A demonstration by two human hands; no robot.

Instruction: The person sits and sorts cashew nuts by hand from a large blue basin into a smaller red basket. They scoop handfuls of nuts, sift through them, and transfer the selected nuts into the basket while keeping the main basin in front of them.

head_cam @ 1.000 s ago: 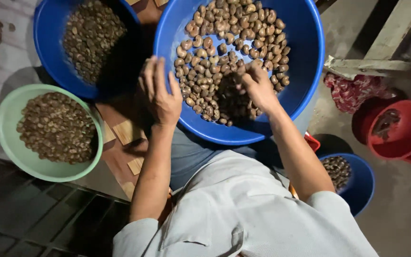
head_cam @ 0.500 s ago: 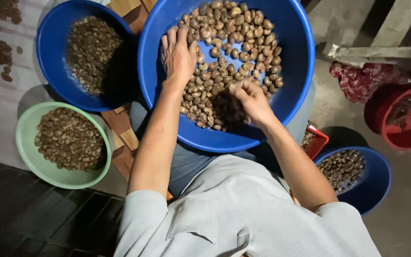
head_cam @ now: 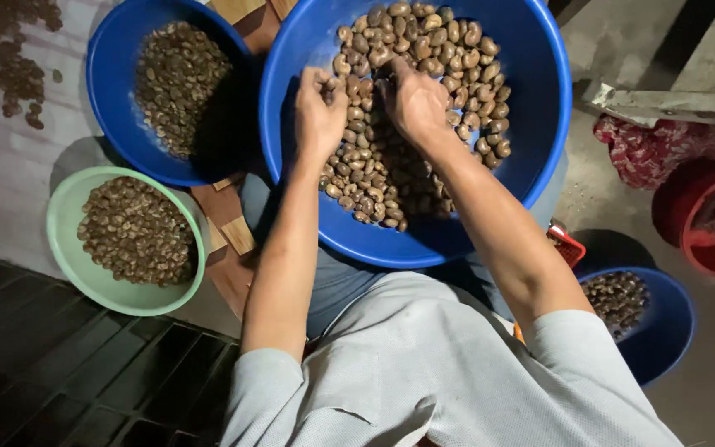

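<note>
Both hands are working in the big blue basin (head_cam: 539, 149): left hand (head_cam: 320, 112) and right hand (head_cam: 414, 103) are pinching nuts (head_cam: 457, 50), the pile lying just beyond.

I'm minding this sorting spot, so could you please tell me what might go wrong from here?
The large blue basin seems to rest on the person's lap; with the left hand and right hand both working in the nuts, it might tip. Nuts could also drop past its rim into the neighbouring blue bowl or green bowl.
</note>
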